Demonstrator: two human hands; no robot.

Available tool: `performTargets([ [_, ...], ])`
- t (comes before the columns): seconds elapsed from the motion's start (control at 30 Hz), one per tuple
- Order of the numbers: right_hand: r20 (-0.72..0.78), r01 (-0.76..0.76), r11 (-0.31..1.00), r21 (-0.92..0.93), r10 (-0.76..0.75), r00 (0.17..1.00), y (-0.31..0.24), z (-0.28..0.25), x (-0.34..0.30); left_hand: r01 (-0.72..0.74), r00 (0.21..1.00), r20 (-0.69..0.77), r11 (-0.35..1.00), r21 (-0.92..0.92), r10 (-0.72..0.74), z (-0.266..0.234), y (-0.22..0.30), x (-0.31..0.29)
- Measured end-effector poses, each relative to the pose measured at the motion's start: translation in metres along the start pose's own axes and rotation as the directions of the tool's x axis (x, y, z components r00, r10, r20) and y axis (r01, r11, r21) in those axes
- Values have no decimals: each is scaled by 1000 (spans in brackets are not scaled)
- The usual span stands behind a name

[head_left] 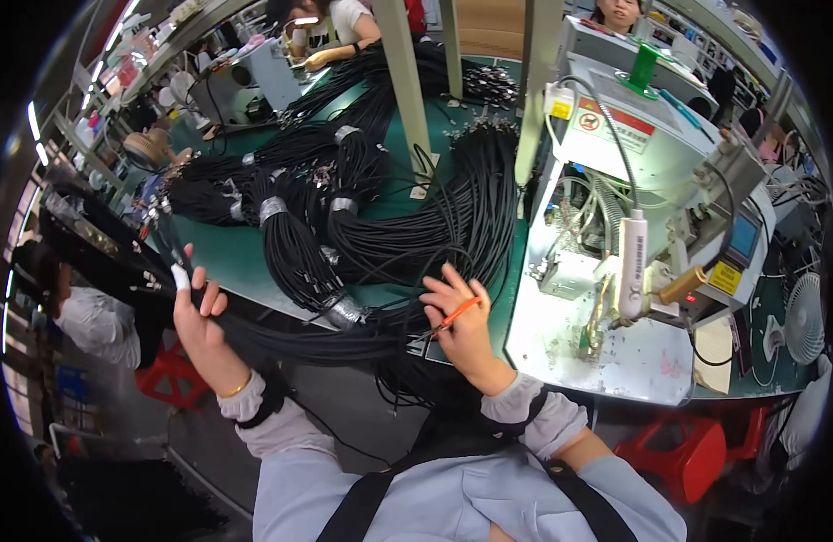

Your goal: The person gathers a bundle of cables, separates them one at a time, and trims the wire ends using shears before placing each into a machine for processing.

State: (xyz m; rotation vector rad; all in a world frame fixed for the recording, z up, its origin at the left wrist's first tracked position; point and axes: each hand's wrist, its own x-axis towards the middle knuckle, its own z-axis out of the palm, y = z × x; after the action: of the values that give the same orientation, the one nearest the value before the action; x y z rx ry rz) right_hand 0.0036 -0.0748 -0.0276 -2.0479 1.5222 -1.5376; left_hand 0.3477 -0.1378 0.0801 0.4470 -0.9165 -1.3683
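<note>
My left hand [200, 312] is at the table's left front edge, a white cover on one digit. Its fingers are partly curled around black cables [299, 341], which run along the front edge and up to the left. My right hand [466, 325] is over the front middle of the table with several fingers spread. A slim orange-handled tool [458, 313] lies across that hand, held near the thumb, its tip pointing down to the left; its exact kind is unclear. Beyond my hands lie bundles of black cable [425, 230], some tied with silvery wrap [344, 312].
A white machine [606, 352] with a hanging white cylinder [631, 262] stands at right. Grey posts [403, 81] rise from the green table [254, 287]. Red stools [678, 456] stand below. A small fan [803, 316] is far right. Other people sit across and at left.
</note>
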Motion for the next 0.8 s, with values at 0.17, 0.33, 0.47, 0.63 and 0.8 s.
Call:
performTargets([
  [0.17,65,40,997,66,-44,997,4,-1,-7,-86,959,-278,994,-74,62,12,5,-11],
  [0.33,64,75,996,47,-78,995,-6,-3,17,-23,980,-197,990,-140,-5,-57,8,-14],
  [0.47,171,36,985,170,-65,983,-7,0,43,-10,959,-277,965,-263,-65,-72,3,-18],
  [0.63,166,-97,980,174,68,984,-8,11,72,35,959,-259,953,-302,-117,-75,-3,-21],
  [0.8,77,-307,951,27,304,949,-7,21,117,41,933,-332,957,-288,-140,-70,-3,-24],
])
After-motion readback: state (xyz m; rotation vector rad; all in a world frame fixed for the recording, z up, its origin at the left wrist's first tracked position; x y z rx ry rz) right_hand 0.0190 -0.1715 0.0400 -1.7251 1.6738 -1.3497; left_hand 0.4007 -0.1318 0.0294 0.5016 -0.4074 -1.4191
